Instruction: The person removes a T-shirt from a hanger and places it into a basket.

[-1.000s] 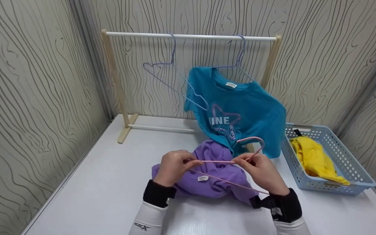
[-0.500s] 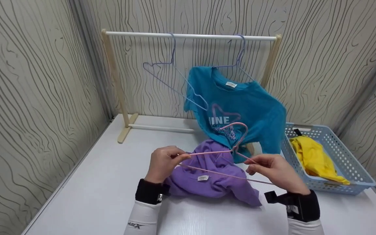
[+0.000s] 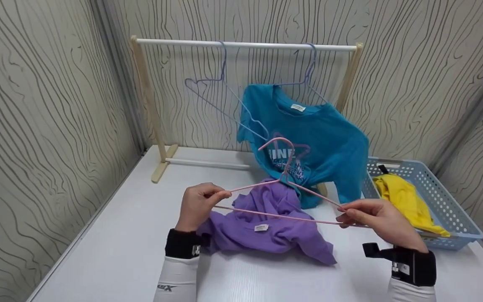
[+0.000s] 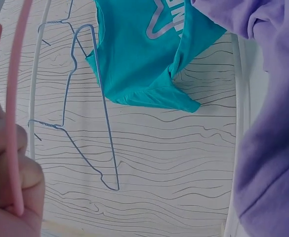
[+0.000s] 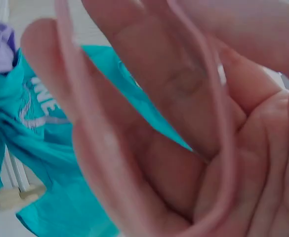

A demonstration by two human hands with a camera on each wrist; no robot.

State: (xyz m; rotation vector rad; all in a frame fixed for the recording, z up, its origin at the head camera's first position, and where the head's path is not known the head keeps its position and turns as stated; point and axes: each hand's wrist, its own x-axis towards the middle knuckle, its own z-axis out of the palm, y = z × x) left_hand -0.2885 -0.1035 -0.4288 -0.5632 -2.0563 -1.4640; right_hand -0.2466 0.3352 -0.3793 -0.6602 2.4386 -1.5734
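Note:
A pink clothes hanger (image 3: 288,169) is held up between both hands, its hook pointing upward. My left hand (image 3: 198,206) pinches the hanger's left shoulder, while my right hand (image 3: 382,220) pinches the right one. In the right wrist view the hanger's curved end (image 5: 223,163) crosses the palm. Below the hanger a purple T-shirt (image 3: 262,241) lies crumpled on the table, its white neck label (image 3: 261,227) facing up. The hanger stands above the shirt, and neither hand touches the cloth.
A rack with a white rail (image 3: 174,42) carries a bare purple hanger (image 3: 223,113) and a teal T-shirt (image 3: 321,138) on another hanger. At the right, a light blue basket (image 3: 455,209) holds a yellow garment (image 3: 409,205). Patterned walls (image 3: 36,105) enclose the table (image 3: 111,251).
Both hands have spread apart along the pink hanger, the left moving left and the right moving right. The hanger's hook has risen, shifted left and turned upright. The purple T-shirt stays on the table.

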